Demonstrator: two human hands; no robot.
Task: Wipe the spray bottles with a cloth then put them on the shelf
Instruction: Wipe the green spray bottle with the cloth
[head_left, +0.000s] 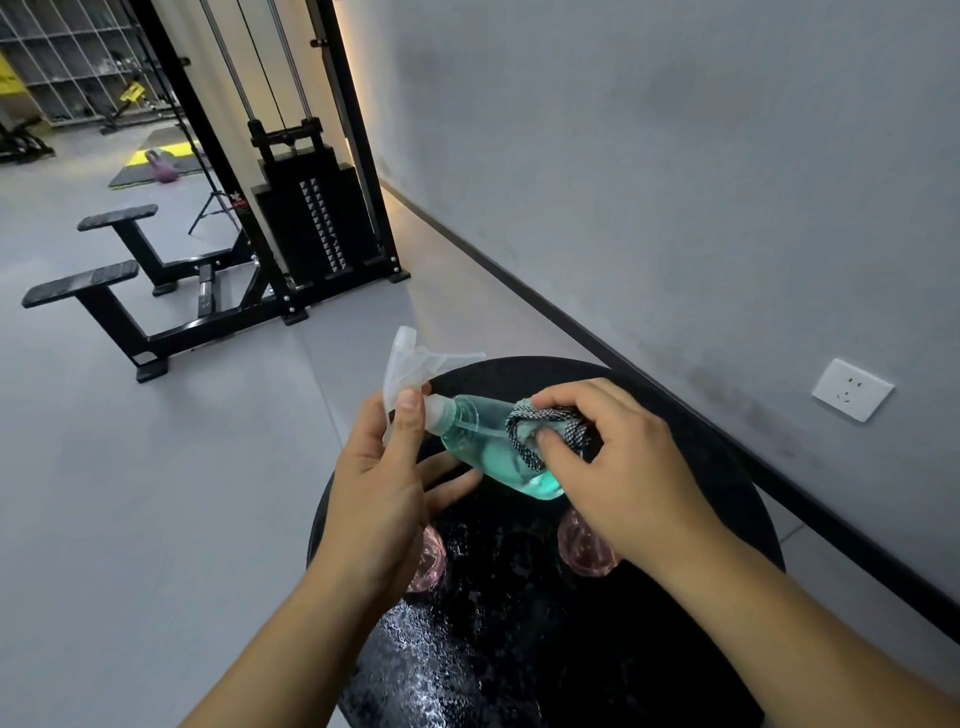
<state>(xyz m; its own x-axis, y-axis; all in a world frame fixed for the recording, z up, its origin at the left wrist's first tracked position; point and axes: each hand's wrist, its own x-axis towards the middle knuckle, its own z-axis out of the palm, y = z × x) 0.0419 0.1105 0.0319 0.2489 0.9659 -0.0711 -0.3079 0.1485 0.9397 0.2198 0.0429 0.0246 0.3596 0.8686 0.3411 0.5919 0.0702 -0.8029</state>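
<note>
— Where the grey wall (675, 156) meets the floor (130, 493), what is seen?
— A black cable machine (306, 228) is set against the wall, and a round black counter (727, 467) is placed nearer, its top wet and shiny.

— Where is the bottle (480, 441) held?
— It is held tilted above the counter, filled with blue-green liquid, its clear trigger head (410, 364) pointed up and left.

— How are the hands engaged?
— The neck is gripped by the left hand (382, 483), thumb laid along it. A speckled cloth (545, 428) is pinched against the bottle's side by the curled fingers of the right hand (613, 467).

— Is anything left on the counter?
— Two pink items (584, 548) are partly hidden under the hands; what they are cannot be told.
</note>
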